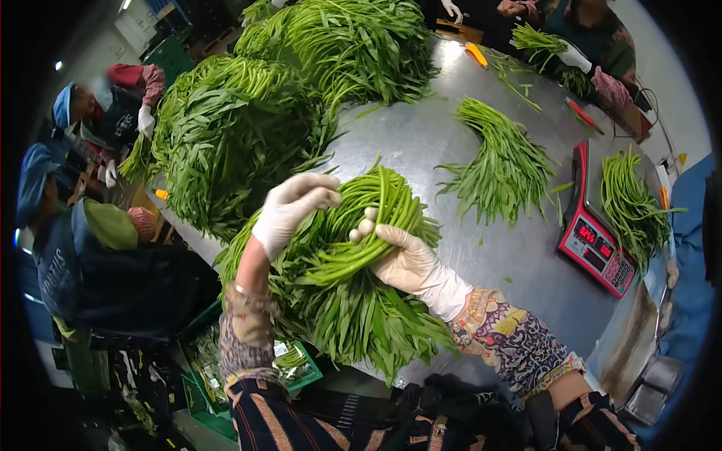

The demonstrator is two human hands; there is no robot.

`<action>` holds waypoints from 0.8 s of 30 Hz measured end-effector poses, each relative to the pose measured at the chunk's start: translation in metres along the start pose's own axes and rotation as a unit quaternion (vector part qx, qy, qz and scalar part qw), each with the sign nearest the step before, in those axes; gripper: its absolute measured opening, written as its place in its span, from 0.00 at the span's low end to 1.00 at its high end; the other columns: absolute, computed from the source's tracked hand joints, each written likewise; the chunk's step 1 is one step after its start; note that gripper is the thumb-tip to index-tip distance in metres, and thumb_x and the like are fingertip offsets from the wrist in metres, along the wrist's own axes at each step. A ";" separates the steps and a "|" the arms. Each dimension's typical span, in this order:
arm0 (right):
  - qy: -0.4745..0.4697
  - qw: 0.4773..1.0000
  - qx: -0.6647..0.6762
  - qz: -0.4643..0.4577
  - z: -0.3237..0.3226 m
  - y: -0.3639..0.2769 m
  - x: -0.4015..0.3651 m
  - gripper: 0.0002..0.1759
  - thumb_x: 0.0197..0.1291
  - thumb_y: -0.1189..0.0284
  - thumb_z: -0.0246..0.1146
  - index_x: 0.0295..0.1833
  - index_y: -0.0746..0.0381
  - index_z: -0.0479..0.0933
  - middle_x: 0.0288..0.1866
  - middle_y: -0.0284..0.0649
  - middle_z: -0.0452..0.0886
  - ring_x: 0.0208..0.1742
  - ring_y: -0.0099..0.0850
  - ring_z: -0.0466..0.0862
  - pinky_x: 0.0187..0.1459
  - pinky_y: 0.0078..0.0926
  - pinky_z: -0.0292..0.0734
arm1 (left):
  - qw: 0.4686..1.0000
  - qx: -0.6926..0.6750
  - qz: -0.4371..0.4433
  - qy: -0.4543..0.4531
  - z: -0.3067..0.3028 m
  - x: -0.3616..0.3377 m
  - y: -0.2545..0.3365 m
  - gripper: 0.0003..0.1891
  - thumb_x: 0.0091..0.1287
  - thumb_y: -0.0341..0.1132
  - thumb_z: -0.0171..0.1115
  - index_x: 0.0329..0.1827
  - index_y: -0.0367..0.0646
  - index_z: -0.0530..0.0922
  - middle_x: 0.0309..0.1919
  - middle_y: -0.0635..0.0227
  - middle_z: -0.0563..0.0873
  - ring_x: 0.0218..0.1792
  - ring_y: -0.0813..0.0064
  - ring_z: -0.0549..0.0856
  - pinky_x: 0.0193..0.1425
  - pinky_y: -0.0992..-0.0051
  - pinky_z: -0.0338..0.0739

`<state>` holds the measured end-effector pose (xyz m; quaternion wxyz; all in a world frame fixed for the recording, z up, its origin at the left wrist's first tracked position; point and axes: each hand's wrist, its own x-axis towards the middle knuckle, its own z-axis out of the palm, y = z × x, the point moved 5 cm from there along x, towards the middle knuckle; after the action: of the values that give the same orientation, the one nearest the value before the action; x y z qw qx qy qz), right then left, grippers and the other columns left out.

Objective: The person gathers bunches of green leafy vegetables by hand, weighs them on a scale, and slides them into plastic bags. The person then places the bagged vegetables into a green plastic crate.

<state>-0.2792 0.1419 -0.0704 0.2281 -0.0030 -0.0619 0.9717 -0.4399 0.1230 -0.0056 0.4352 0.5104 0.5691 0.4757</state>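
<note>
My right hand point(414, 263), in a white glove, is wrapped round a bunch of leafy green stems point(383, 199) near the table's front edge. The stems curve over the palm and the leaves hang down below the wrist. To its left my left hand point(297, 207), also gloved, is raised beside the stems with its fingers curled together; whether anything is between them is too small to tell. More loose greens point(331, 263) lie under and around both hands.
Large heaps of greens point(233, 143) stand at the back left of the metal table point(421, 135). One bunch point(500, 161) lies right of centre. A red scale point(598, 244) shows lit digits, with another bunch point(632, 203) on it. Co-workers point(113, 113) stand left and back right. Orange-handled knives point(475, 54) lie behind.
</note>
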 end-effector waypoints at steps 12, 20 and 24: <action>-0.156 0.951 -0.258 0.069 0.091 0.017 -0.075 0.10 0.58 0.67 0.64 0.36 0.63 0.74 0.33 0.36 0.77 0.43 0.32 0.77 0.54 0.34 0.68 | 0.877 0.004 -0.124 -0.464 0.104 0.003 -0.104 0.26 0.67 0.55 0.49 0.62 0.50 0.70 0.61 0.70 0.73 0.68 0.71 0.64 0.73 0.56 0.43; -0.130 0.949 -0.225 -0.180 0.169 -0.159 -0.261 0.09 0.65 0.63 0.55 0.36 0.56 0.68 0.23 0.27 0.71 0.27 0.27 0.76 0.51 0.46 0.75 | 0.750 0.488 0.139 -0.424 0.113 0.001 -0.071 0.15 0.63 0.48 0.59 0.50 0.59 0.82 0.50 0.77 0.83 0.68 0.72 0.66 0.71 0.43 0.26; 0.073 0.901 -0.310 -0.296 0.189 -0.197 -0.341 0.10 0.65 0.64 0.56 0.35 0.56 0.65 0.21 0.24 0.64 0.23 0.23 0.71 0.42 0.38 0.79 | 0.851 0.415 0.006 -0.321 0.137 0.023 -0.020 0.15 0.64 0.47 0.59 0.45 0.51 0.84 0.49 0.64 0.84 0.58 0.70 0.78 0.73 0.50 0.37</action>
<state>0.1071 0.1433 0.1331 0.4965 -0.1258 -0.3408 0.7884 -0.3115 0.1583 -0.0482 0.3387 0.7710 0.5393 0.0073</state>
